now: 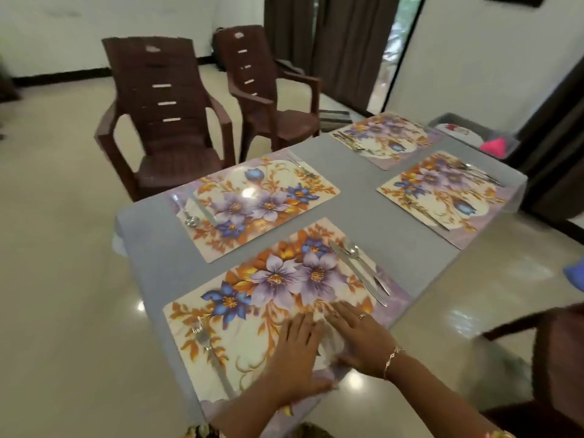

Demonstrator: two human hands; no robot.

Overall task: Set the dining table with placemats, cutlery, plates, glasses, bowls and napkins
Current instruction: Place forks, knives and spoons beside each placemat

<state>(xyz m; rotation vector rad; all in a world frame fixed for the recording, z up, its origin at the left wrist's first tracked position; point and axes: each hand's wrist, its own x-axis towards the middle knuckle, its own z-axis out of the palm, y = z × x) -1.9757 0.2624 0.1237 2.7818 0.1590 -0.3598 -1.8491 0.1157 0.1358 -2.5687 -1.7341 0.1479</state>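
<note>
Pressing down side by side, the left hand [297,349] and the right hand [357,339] are lying flat on the near part of the closest placemat [278,289], fingers straight and grasping nothing. A pale patch is showing between the palms; whether it is a napkin or the mat's own white print cannot be told. This mat is sitting at the near corner of the grey worktop [363,197]. It is carrying a fork [203,339] at its left end and a knife [360,275] with a spoon [355,252] at its right end. Three further placemats [259,200] are lying beyond, each with cutlery. No plates, glasses or bowls are showing on the worktop, so the task is probably less than half done.

The step in hand appears to be smoothing or squaring the mat. Doing it well is calling for even pressure from both palms, a slow slide rather than a jerk so the cutlery is not jogged, an edge running parallel to the worktop's edge, and a free centre for the plate. Two brown chairs [164,121] are standing at the far side.
</note>
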